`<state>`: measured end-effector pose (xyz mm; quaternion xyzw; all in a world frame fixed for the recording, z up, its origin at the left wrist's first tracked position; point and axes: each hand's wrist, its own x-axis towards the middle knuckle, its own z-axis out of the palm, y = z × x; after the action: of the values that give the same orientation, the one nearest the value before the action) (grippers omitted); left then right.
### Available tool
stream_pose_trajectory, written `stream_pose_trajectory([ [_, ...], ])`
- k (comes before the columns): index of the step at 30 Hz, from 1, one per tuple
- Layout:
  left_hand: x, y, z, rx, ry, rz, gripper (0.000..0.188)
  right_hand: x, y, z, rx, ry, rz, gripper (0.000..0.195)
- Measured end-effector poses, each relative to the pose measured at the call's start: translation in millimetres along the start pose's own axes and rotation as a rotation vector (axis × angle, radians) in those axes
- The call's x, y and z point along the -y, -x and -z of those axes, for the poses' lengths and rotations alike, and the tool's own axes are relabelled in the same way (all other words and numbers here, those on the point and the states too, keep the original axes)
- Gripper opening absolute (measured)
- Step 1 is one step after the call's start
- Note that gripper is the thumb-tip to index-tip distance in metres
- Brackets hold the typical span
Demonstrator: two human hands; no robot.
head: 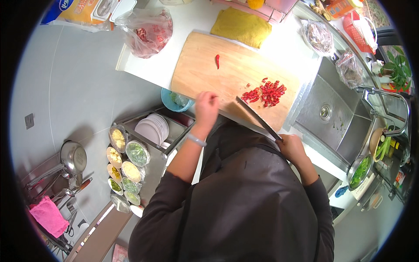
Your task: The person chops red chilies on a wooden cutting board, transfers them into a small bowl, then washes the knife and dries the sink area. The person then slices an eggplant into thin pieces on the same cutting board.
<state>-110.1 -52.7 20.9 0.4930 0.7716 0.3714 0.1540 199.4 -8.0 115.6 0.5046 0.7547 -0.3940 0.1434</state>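
A wooden cutting board (pixel 199 65) lies on the white counter. My right hand (pixel 291 147) is closed round the handle of a kitchen knife (pixel 257 116), whose blade slants up to the left over the board's near edge. Chopped red chilies (pixel 270 94) form a pile on the board's right side, just beyond the blade. One whole red chili (pixel 217 62) lies apart towards the far side. My left hand (pixel 207 106) is at the board's near left edge, its fingers bent together; a small dark bit shows at the fingertips, too small to name.
A folded yellow cloth (pixel 241 28) touches the board's far edge. Bagged meat (pixel 149 34) lies at the left, the steel sink (pixel 324 98) at the right. A blue bin (pixel 175 101) stands below the counter, near a drawer of plates (pixel 152 129) and several food bowls.
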Motion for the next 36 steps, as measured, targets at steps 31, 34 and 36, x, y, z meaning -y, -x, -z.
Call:
stream_pose_trajectory([
  [31,-27,-66,-44,0.262,0.048,-0.159,0.007,12,-26,-13,-0.085,-0.423,-0.215,0.021],
  [34,-38,-34,-68,0.238,0.067,-0.398,0.008,3,-22,-12,-0.166,-0.289,-0.182,0.021],
  [36,-45,-25,-76,0.218,-0.017,-0.497,0.01,2,-19,-12,-0.196,-0.209,-0.128,0.02],
])
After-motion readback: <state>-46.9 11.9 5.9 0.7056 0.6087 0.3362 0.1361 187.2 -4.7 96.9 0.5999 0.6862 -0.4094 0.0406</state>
